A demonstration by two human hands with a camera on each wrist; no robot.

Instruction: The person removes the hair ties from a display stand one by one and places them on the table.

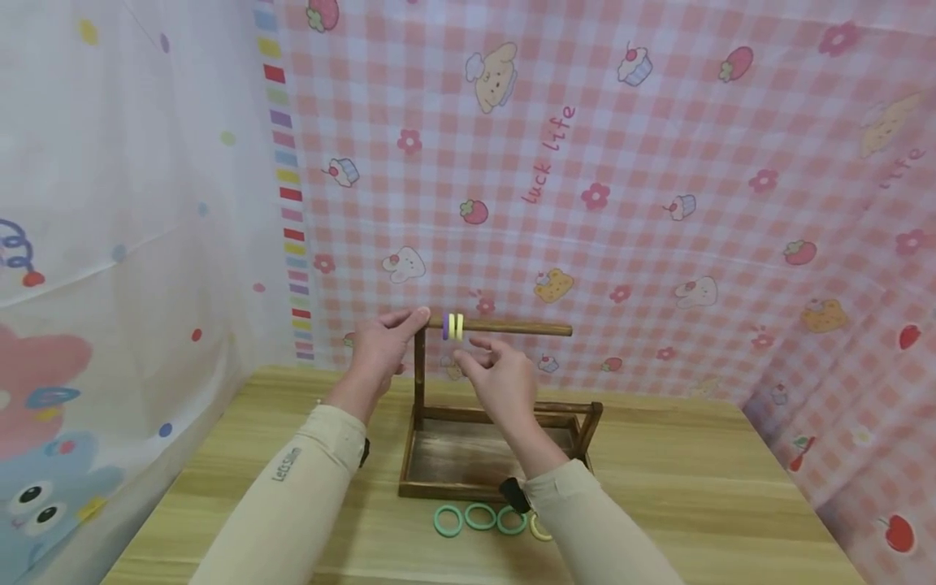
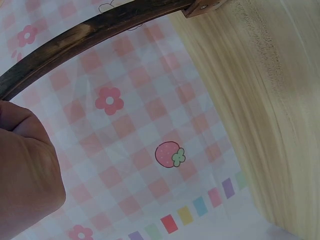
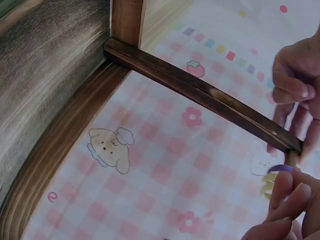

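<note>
Broadly, a wooden surface (image 1: 731, 479) carries a dark stand (image 1: 439, 455): a tray with an upright post at its left and a rod (image 1: 512, 327) reaching right from the post top. Three rings (image 1: 452, 327), purple then two yellow, sit threaded on the rod near the post. The left hand (image 1: 380, 349) rests fingers on the rod's left end, seemingly steadying it. The right hand (image 1: 497, 378) hangs just below the rings, fingers loosely spread, grasping nothing. Spare rings (image 1: 490, 518) lie near the tray's near edge.
</note>
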